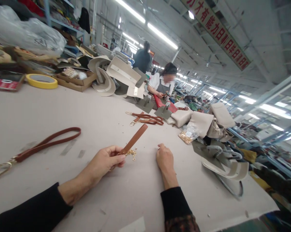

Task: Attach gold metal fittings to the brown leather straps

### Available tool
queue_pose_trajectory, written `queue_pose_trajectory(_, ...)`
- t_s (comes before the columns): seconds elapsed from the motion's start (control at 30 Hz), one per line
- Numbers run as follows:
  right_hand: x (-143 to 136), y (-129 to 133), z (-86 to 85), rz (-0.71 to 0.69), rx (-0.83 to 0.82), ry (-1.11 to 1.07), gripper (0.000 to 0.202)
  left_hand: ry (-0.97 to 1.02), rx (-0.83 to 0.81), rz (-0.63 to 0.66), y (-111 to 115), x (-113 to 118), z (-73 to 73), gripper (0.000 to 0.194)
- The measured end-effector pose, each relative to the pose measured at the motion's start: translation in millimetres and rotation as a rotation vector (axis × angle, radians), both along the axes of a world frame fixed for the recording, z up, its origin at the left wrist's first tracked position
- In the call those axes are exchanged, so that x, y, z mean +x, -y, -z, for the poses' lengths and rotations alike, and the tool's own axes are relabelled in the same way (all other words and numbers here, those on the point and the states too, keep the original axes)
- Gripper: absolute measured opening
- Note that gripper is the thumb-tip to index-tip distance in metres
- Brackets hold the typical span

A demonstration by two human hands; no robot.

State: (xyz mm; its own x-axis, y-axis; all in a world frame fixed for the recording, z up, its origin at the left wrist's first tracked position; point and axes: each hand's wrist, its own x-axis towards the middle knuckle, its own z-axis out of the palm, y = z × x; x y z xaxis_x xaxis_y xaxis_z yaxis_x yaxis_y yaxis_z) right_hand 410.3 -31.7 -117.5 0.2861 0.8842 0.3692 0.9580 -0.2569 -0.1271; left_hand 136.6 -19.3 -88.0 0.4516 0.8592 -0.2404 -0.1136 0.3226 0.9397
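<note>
My left hand (106, 159) grasps one end of a flat, narrow brown leather strap (136, 138) between thumb and fingers, near the middle of the frame, and right behind that end lies a little scatter of small, shiny gold-coloured metal pieces (134, 154). That closeness is what I'd be wary of: if my knuckles or the strap swept sideways, I judge the pieces could spread over the worktop (94, 111), and ones that small would be easy to lose. My right hand (165, 158) is to the right of them, fingers curled in low over the surface; a tiny speck shows at the fingertips, but I can't tell whether I'm pinching a piece or whether it just lies there. If I am, a loose pinch might let it slip. My left grip takes in only the lower end, so the strap could twist or swing if my thumb eased off. As for its looks, the strap is a warm reddish brown, slanting up and to the right to a rounded upper end, its face smooth and even as far as I can see; my fingers hide the lower end, so I can't say what is fixed there. At the left of the frame lies a longer looped brown strap (48, 143) with a gold-coloured metal clasp (1, 170), and beyond my hands, at upper centre, a loose cluster of brown straps with metal hooks (147, 118).
</note>
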Motion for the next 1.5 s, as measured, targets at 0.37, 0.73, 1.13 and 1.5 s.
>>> queue_pose_trajectory(0.37,-23,13,-7.4,-0.154,0.218,-0.488,0.015,-0.013,0.054,0.018,2,3,0.3,0.027)
queue_pose_trajectory(0.73,-119,45,-29.6,-0.722,0.431,-0.73,0.014,-0.176,0.399,-0.07,5,1,6.4,0.015)
queue_pose_trajectory(1.13,-122,39,-30.9,-0.755,0.445,-0.442,0.018,0.039,0.317,-0.016,11,9,10.6,0.021)
queue_pose_trajectory(1.5,-123,40,-31.4,-0.726,0.464,-0.388,0.018,-0.031,0.447,-0.019,13,7,5.8,0.022)
